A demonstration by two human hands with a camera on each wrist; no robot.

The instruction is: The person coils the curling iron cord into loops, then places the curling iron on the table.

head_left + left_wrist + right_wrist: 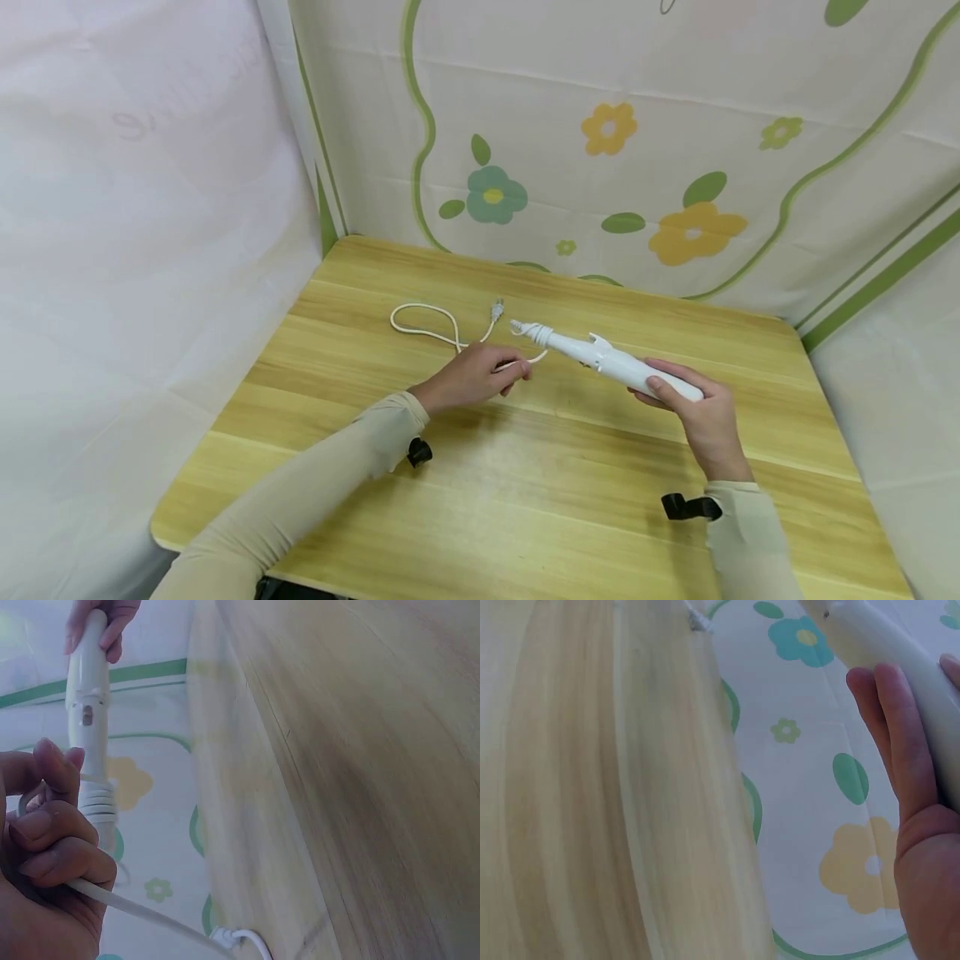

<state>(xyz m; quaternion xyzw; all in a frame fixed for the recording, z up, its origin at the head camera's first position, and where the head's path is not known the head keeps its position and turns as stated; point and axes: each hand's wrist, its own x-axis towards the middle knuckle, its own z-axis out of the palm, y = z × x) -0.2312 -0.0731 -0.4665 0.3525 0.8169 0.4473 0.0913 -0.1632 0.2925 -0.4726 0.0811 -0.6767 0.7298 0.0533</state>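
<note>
My right hand (701,408) grips the thick end of a white curling iron (622,367) and holds it above the table, its narrow end pointing left. A small lever stands up from its middle, and a switch shows in the left wrist view. White cord (422,305) is wound in several turns around the narrow end. The fingers of my left hand (480,375) curl around the loose part of this cord, just left of the iron. Beyond that hand the cord loops on the table and ends in a plug (497,311). In the right wrist view, fingers (904,742) lie along the white body.
The wooden table (480,500) has rounded corners. Behind it hangs a pale cloth (540,100) printed with flowers, and plain white cloth (150,250) hangs at the left. A black band with a mount (690,507) sits at the right wrist.
</note>
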